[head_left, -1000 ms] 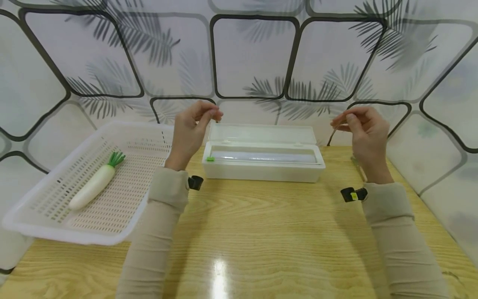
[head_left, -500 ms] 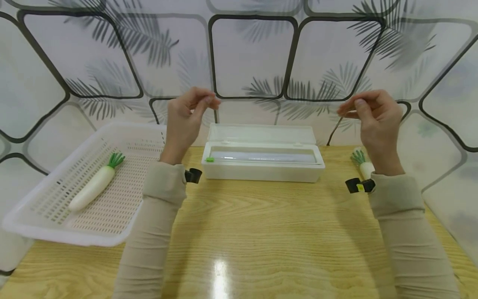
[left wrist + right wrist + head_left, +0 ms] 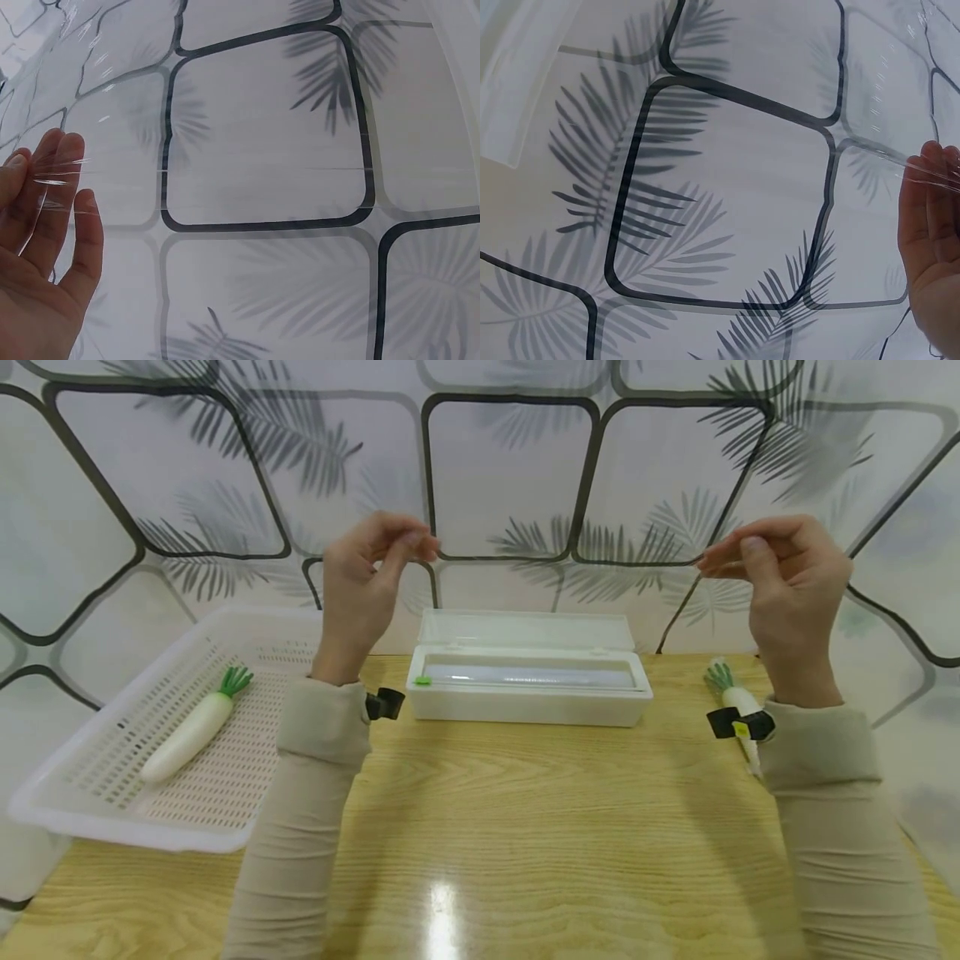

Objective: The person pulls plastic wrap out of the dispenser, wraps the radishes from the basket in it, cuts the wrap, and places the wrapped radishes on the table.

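My left hand [image 3: 360, 585] pinches one end of a sheet of clear cling film, with thumb and fingertips together. The right hand [image 3: 795, 597], raised level with it, pinches the other end. Creases of the cling film [image 3: 56, 180] gather at the left fingers in the left wrist view, and the cling film [image 3: 930, 176] pulls to the right fingertips in the right wrist view. The sheet spans between the hands, nearly invisible in the head view. Behind and below them stands a white cling film dispenser [image 3: 525, 707], its clear lid [image 3: 525, 628] up, with a green slider [image 3: 423, 681] at its left end.
On the left, a white perforated basket [image 3: 127, 839] holds a white radish [image 3: 187, 735] with a green top. Another white radish [image 3: 738, 695] lies on the wooden table [image 3: 555, 843] by the right wrist, partly hidden by the sleeve. A patterned wall covering [image 3: 510, 477] rises behind the table.
Both hands have risen, still pinching the film. The right has moved farther right and the left slightly left, widening the gap. The radish at the right has come into view.
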Available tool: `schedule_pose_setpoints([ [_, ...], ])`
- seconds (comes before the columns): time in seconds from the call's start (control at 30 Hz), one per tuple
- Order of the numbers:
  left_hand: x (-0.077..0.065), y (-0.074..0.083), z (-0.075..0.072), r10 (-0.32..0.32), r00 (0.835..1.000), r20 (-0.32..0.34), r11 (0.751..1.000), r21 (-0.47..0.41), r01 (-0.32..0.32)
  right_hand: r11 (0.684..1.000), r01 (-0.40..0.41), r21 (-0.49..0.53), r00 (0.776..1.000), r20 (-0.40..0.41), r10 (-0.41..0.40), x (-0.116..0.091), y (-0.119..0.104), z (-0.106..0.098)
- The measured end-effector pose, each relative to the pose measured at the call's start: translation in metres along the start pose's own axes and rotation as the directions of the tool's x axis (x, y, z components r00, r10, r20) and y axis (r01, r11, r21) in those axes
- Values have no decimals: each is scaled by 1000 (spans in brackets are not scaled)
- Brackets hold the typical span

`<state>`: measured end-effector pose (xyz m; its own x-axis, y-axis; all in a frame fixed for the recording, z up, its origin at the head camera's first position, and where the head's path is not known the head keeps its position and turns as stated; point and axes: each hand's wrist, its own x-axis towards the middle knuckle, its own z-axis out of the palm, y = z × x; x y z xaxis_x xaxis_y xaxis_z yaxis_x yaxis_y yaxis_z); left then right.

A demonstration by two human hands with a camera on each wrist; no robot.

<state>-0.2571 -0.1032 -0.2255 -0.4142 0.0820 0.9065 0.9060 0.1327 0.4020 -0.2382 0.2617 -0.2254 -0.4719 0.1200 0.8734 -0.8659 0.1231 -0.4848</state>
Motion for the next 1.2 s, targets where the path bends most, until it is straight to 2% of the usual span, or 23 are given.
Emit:
schedule_pose_setpoints([
  [0.23,4,9,0,0,999,-42,1000,-16,0,999,50,4,999,-9,-50,5,-9,-2],
  [0.37,4,15,-1,-8,999,-36,999,-53,6,999,49,3,999,-5,-49,4,-13,-2],
  [0.57,-8,21,-11,-6,999,43,996,-84,10,999,28,41,999,43,-30,-9,-24,-7],
  [0.73,-22,30,-16,-7,995,100,990,-142,21,981,5,194,996,88,-22,-23,-39,-13],
  [0.9,-42,40,-22,1,985,175,966,-256,44,952,-67,300,980,199,6,-41,-48,-25],
  [1.0,-55,42,-29,38,962,269,950,-307,49,925,-126,358,958,286,20,-54,-51,-33],
  [1.07,-63,42,-33,71,932,356,943,-328,53,912,-155,379,937,349,14,-62,-53,-37],
  [1.13,-71,42,-38,105,884,455,935,-348,68,893,-188,410,909,417,0,-69,-53,-41],
  [1.2,-77,43,-42,131,824,551,930,-356,91,891,-222,395,874,487,2,-76,-54,-47],
])
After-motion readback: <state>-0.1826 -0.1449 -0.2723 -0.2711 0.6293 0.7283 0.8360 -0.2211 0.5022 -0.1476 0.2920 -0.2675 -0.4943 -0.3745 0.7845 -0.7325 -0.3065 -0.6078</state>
